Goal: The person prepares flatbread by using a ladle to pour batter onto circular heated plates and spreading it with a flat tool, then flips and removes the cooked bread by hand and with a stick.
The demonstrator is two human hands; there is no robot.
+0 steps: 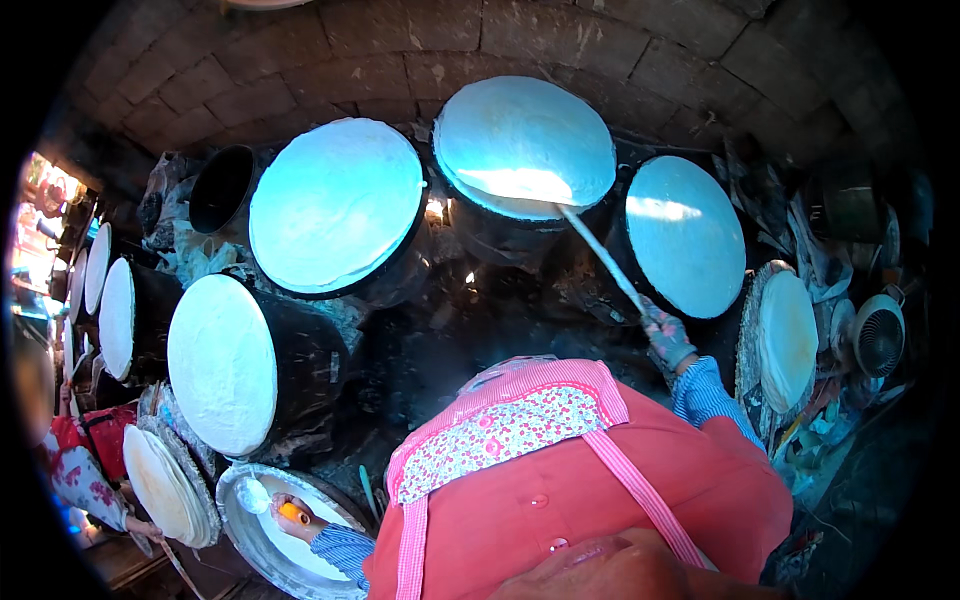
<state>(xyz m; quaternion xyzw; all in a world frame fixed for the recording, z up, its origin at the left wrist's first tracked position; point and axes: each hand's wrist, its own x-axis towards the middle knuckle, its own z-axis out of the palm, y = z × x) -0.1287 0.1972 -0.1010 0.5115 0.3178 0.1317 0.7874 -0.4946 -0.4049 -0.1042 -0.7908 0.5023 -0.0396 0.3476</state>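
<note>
My left hand (298,517) grips the orange handle (294,513) of a ladle over a wide metal basin (232,517) of white batter-like liquid. The ladle's pale bowl (252,496) is near the basin's far rim. In a worn glove, my right hand (666,337) holds a long thin stick (604,259). The stick's far end meets the near edge of a white round sheet (525,142) on a dark drum-like pot. Similar white rounds cover the pots at left (337,202), at right (686,236) and nearer left (221,364). Whether the tip is under the sheet, I cannot tell.
Stacked pale rounds lie on round trays at left (165,487) and right (787,341). Far left, a co-worker's hand (146,529) holds a stick beside more covered pots (118,319). A fan (879,337) stands at right. Behind the pots rises a block wall (375,79).
</note>
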